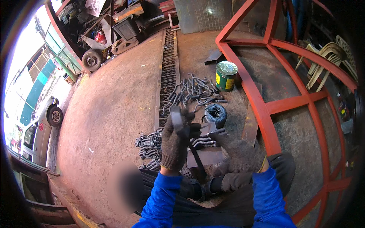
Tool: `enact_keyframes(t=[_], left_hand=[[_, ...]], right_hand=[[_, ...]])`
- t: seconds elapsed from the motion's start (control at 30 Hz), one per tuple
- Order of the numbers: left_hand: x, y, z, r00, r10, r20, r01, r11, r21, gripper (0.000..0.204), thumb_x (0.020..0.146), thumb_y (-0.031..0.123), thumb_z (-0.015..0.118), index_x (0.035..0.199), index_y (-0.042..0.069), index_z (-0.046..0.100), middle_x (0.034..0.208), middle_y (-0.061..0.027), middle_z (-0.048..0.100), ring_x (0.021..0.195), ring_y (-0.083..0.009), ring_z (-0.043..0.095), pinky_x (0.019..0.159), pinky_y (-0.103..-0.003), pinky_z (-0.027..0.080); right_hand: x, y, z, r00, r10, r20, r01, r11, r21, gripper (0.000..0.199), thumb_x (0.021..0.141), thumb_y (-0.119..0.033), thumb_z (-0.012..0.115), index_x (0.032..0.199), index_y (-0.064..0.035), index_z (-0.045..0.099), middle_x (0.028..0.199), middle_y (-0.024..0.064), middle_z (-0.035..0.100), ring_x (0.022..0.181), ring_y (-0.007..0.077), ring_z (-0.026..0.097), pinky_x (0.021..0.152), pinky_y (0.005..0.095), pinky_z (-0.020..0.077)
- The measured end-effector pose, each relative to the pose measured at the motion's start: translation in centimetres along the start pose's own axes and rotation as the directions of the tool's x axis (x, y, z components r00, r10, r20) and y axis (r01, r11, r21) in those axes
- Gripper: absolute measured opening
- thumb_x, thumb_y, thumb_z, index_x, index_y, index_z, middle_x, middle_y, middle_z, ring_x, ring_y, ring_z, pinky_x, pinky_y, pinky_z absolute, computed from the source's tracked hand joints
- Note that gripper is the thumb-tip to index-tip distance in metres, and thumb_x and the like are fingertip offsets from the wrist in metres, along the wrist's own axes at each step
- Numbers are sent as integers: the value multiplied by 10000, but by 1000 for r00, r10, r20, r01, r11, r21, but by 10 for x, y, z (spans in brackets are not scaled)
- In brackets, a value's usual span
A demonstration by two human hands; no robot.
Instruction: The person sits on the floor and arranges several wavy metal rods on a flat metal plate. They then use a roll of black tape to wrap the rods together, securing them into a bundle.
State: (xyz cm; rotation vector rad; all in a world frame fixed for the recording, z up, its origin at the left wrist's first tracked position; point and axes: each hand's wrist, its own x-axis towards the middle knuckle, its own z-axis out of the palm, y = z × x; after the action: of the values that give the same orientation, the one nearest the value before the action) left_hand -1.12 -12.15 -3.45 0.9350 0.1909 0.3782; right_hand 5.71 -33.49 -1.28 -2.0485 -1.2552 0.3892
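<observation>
My left hand (175, 146), in a dark knitted glove, is closed around a roll of black tape (176, 118). A black strip (197, 159) hangs from below that hand toward my lap. My right hand (241, 155), gloved alike and slightly blurred, is to the right with its fingers apart, and I see nothing in it. Beneath and between the hands lie bent, ribbed metal rods (203, 142). More rods are grouped in stacks (149, 146) left of my left hand. A loose heap of bent rods (195, 89) lies farther ahead.
A plastic-wrapped dark coil (216, 115) and a green-and-yellow can (226, 76) stand ahead. A red steel frame (249, 91) rises on the right, with stacked plastic chairs (329, 59) behind. A floor grate (167, 64) runs forward. A wheel (92, 60) and a parked vehicle (40, 131) are left.
</observation>
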Motion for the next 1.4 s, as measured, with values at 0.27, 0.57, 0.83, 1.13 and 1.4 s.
enact_keyframes(t=[0.27,0.57,0.83,1.13,1.4], left_hand=[[-12,9,12,989,96,109,-125,945,303,317,884,162,642,1161,14,601,1042,-89,657,880,-198,659,795,-320,549],[-23,16,18,957,50,287,-61,998,28,311,833,17,689,1114,24,558,1100,-104,614,980,-222,644,867,-344,535],[-18,14,20,974,94,206,-139,967,214,547,788,3,673,1307,16,502,1325,-151,528,1164,-285,598,981,-414,494],[-18,13,23,973,-74,221,-8,937,349,844,821,-20,665,1533,96,225,1563,-150,261,1327,-347,464,982,-394,486],[-12,-6,10,949,63,310,-261,708,656,827,825,-99,597,1527,60,192,1503,-209,342,1184,-299,598,963,-366,506]], right_hand=[[25,9,48,977,-209,43,177,906,385,426,957,-227,617,1308,0,533,1216,142,632,1130,219,619,952,349,498],[33,-15,77,914,285,289,-167,-384,908,209,1002,-207,539,1145,-76,617,1083,102,663,959,201,660,828,317,548],[28,6,68,788,599,-141,317,-198,928,177,912,-87,645,1088,-77,664,959,55,676,876,178,660,794,312,556],[30,-2,56,678,681,-276,228,162,960,170,890,-87,690,1056,-51,683,942,58,694,834,153,663,754,291,548],[24,8,62,548,561,-621,135,673,728,241,904,-119,688,1115,-5,703,1040,103,724,903,158,669,812,298,527]])
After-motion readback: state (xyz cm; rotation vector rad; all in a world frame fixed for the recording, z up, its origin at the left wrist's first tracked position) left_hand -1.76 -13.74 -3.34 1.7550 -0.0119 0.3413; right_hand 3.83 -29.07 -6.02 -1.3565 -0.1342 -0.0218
